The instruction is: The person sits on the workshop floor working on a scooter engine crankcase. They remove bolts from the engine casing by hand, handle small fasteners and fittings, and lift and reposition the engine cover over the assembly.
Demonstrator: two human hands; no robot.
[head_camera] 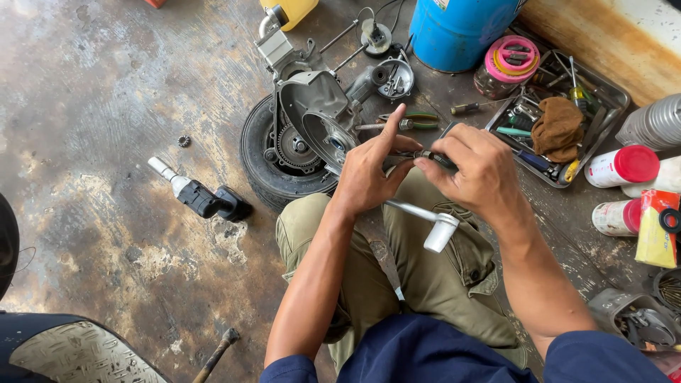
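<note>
We pinch a socket wrench (424, 213) between our hands above our lap, left hand (369, 170) fingers closed on its upper shaft, right hand (477, 174) fingers clamped around its dark handle, near the scooter engine (312, 120).

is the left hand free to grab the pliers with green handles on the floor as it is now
Probably not straight away: the left hand is busy on the ratchet tool, though the pliers lie uncovered just beyond its fingers.

A blue drum (457, 28) stands beside a metal tray (616, 96) of tools with a brown rag (558, 128); a black power tool (202, 196), perhaps an impact driver, lies on the floor.
</note>
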